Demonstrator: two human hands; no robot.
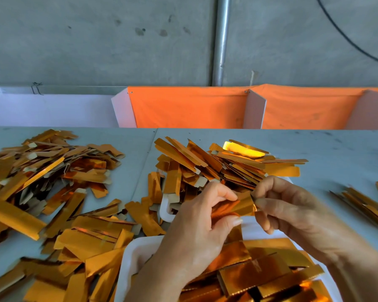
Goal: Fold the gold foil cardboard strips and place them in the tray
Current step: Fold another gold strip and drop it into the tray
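Observation:
Both my hands hold one gold foil strip (242,205) above the near white tray (135,251). My left hand (196,227) pinches its left part between thumb and curled fingers. My right hand (292,210) pinches its right end, where the strip bends. Folded gold strips (262,269) fill the near tray below my hands. A second white tray (165,211) behind holds a heap of folded strips (216,164).
A big loose pile of gold strips (48,177) covers the left of the grey table (327,147). A few more strips (362,203) lie at the right edge. Orange cloth (188,107) and white panels stand along the table's back.

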